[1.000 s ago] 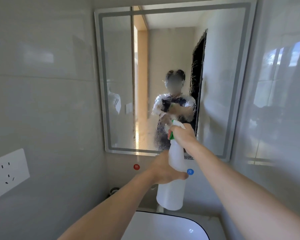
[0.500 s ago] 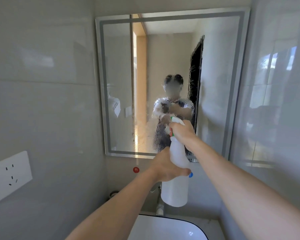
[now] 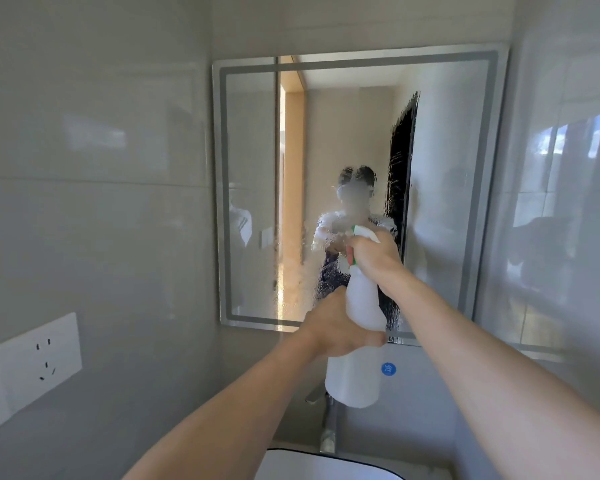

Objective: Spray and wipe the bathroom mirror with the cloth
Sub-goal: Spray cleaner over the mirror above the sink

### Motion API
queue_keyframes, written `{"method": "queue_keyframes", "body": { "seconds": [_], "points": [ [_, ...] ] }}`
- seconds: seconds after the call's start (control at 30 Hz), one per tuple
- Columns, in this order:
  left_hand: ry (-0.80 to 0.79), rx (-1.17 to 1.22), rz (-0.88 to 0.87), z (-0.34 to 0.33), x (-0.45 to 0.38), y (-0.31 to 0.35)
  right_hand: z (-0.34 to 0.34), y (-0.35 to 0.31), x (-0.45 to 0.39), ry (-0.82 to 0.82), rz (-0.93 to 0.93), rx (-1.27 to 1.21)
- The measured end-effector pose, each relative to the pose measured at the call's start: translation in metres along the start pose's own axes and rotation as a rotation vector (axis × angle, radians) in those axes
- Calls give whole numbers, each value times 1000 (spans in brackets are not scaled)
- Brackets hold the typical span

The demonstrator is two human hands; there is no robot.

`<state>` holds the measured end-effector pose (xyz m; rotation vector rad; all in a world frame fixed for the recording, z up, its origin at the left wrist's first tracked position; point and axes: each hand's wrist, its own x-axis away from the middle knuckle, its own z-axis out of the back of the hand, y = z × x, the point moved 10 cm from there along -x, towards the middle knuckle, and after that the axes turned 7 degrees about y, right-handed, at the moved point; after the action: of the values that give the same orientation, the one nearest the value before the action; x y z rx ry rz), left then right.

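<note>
Mirror, wall-mounted above the basin, already wetted centrally. Spray bottle is steadied around its body by the left hand; its trigger head is gripped by the right hand for aiming. No cloth is visible.

Both bare arms reach forward and up from the bottom of the view, coming together near the middle. The right arm runs in from the lower right, its wrist bent a little, and the right hand is curled round the top of the bottle, knuckles toward us. The left arm comes from the lower left. The left hand sits lower, wrapped round the bottle's middle from the left side, thumb lying across the near face. Neither sleeve shows.
</note>
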<state>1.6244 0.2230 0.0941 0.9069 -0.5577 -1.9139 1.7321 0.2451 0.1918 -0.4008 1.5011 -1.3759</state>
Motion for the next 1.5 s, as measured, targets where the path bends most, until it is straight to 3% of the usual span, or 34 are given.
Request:
{"method": "queue_keyframes", "body": {
  "seconds": [0.4, 1.13, 1.5],
  "points": [
    [-21, -50, -53, 21, -7, 19, 14, -20, 2, 76, -4, -129],
    [26, -118, -129, 53, -44, 54, 24, -75, -23, 20, 86, -94],
    [-6, -80, -128, 44, -39, 56, 24, -63, -29, 46, 66, -23]
  ]
}}
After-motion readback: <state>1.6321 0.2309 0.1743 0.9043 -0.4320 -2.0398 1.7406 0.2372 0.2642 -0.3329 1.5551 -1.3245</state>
